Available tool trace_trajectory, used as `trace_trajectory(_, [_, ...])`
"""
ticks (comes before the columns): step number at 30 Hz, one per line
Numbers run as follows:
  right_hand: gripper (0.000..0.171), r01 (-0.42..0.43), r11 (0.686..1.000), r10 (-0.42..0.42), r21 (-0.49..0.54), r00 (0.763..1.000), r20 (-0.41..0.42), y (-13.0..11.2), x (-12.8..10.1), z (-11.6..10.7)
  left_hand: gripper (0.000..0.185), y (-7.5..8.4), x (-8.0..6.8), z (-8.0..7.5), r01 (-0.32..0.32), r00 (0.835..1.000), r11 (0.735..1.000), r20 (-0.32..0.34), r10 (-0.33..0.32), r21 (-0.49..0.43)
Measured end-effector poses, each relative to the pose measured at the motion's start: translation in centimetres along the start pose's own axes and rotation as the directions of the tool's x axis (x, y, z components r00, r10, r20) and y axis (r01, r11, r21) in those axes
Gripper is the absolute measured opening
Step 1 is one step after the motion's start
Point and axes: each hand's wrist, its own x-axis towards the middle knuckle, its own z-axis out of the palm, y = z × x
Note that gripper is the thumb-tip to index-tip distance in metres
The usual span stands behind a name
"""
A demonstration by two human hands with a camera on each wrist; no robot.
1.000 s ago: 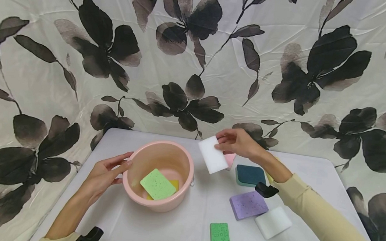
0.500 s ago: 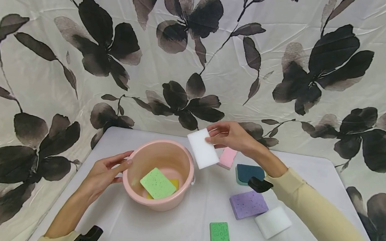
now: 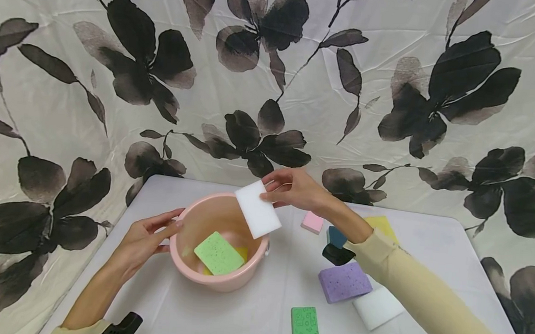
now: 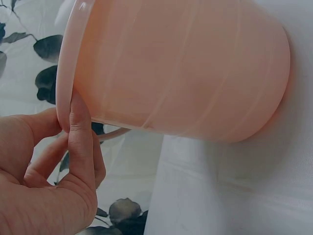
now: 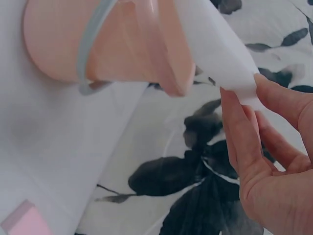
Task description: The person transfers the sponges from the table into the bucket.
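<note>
My left hand (image 3: 145, 244) pinches the rim of a pink bucket (image 3: 216, 282) on its left side; the left wrist view shows thumb and fingers on either side of that rim. In my right hand (image 3: 296, 189) a white sponge (image 3: 256, 210) is pinched by one edge, tilted over the bucket's right rim. The right wrist view has the same white sponge (image 5: 215, 49) between thumb and fingers, above the bucket (image 5: 58, 39). Inside the bucket a speckled light green sponge (image 3: 218, 254) lies on a yellow sponge (image 3: 242, 253), which is mostly covered.
Right of the bucket lie a pink sponge (image 3: 312, 222), a dark blue sponge (image 3: 335, 236) partly behind the right wrist, a yellow piece (image 3: 383, 226), a purple sponge (image 3: 344, 283), a green sponge (image 3: 305, 330) and white sponges (image 3: 377, 307). A floral cloth (image 3: 272, 85) hangs behind the table.
My right hand has carried the white sponge leftward from beyond the pink sponge to over the bucket's right rim. The left hand and bucket stay where they were.
</note>
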Motion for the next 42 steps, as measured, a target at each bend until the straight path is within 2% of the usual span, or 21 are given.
trace_trajectory(6, [0.035,-0.006,1.000,0.006,-0.001,1.000,0.030,-0.1,0.7,1.5,0.067,0.0,0.1,0.0,0.005,1.000,1.000,0.002,-0.005,-0.008])
trace_trajectory(12, [0.033,0.029,0.995,-0.024,-0.092,0.998,0.049,0.0,1.5,2.7,0.068,0.0,0.1,0.0,0.005,1.000,1.000,0.006,-0.005,-0.015])
trace_trajectory(19, [0.030,0.097,0.957,-0.093,-0.272,0.995,0.026,-0.1,1.8,4.1,0.067,0.1,0.1,0.0,0.001,1.000,1.000,0.004,-0.001,-0.011])
trace_trajectory(24, [0.027,0.128,0.935,-0.121,-0.330,0.992,0.040,-0.1,2.1,5.7,0.067,0.0,0.1,-0.1,-0.003,1.000,1.000,0.004,0.003,-0.010])
trace_trajectory(32, [0.023,0.233,0.857,-0.233,-0.459,0.971,0.059,0.3,2.2,7.5,0.067,-0.1,0.1,-0.1,-0.003,1.000,1.000,0.000,0.003,-0.016])
trace_trajectory(37, [0.022,0.252,0.821,-0.252,-0.512,0.965,0.070,0.8,2.2,8.6,0.067,-0.1,0.1,-0.2,-0.010,1.000,1.000,0.006,0.010,-0.029])
trace_trajectory(42, [0.022,0.272,0.766,-0.283,-0.582,0.956,0.073,1.3,2.3,9.4,0.067,-0.1,0.0,-0.2,-0.017,1.000,0.999,0.009,0.018,-0.028])
